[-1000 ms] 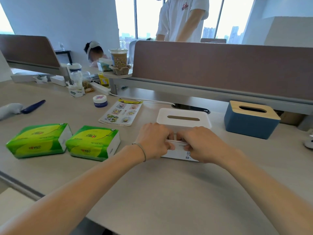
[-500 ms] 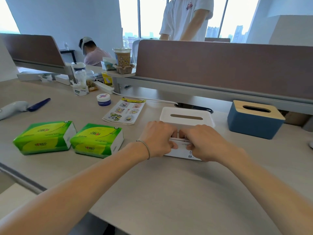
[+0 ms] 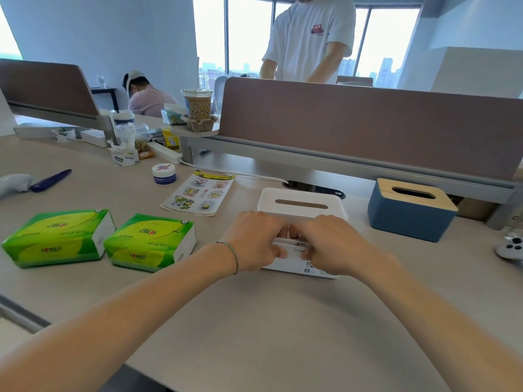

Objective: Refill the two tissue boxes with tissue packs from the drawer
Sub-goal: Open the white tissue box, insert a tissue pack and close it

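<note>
Beige tabletop [image 3: 254, 321], mid-span: both hands, left hand [image 3: 254, 240] and right hand [image 3: 328, 244], pinch the white plastic tissue box [image 3: 302, 206], fingers curled narrow on its near edge, seemingly prying it open; two green tissue packs [image 3: 102, 239] wait leftward.

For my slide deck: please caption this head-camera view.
Both hands, left and right, grip a white plastic tissue box; two green tissue packs wait beside it.

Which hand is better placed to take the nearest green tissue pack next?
The left hand, likely. Both hands grip the white tissue box, but the nearest green tissue pack lies on its left, so the right hand would have to cross over.
</note>
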`<act>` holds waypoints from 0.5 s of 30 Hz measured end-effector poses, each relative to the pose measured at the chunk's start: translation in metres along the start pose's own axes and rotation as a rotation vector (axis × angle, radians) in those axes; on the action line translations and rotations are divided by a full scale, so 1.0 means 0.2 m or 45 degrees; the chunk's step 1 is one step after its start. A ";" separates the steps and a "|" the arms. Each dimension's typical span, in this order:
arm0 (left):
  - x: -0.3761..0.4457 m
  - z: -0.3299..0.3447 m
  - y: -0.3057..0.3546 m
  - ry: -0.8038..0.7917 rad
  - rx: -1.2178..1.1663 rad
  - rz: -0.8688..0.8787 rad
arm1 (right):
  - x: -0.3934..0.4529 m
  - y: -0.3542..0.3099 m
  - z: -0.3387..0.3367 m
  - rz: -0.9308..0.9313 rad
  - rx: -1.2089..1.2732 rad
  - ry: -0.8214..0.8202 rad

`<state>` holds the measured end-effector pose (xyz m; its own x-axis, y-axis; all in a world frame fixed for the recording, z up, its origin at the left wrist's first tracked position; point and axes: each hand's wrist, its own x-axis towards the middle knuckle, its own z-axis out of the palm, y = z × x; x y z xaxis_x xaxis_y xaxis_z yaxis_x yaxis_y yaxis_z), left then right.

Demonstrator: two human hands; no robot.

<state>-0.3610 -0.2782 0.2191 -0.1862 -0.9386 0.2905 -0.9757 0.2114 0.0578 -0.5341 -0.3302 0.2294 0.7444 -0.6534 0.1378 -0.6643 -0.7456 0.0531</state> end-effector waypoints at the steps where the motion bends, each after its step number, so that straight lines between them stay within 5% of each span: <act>1: 0.00 0.00 -0.01 -0.017 -0.029 -0.006 | 0.00 0.01 0.00 0.013 0.040 -0.009; 15: 0.00 -0.08 -0.04 -0.034 -0.118 -0.004 | -0.13 0.07 -0.03 0.089 0.116 0.209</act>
<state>-0.3514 -0.2753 0.2340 -0.1874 -0.9459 0.2647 -0.9615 0.2318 0.1474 -0.5639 -0.3229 0.2322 0.6706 -0.6794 0.2978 -0.6995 -0.7128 -0.0509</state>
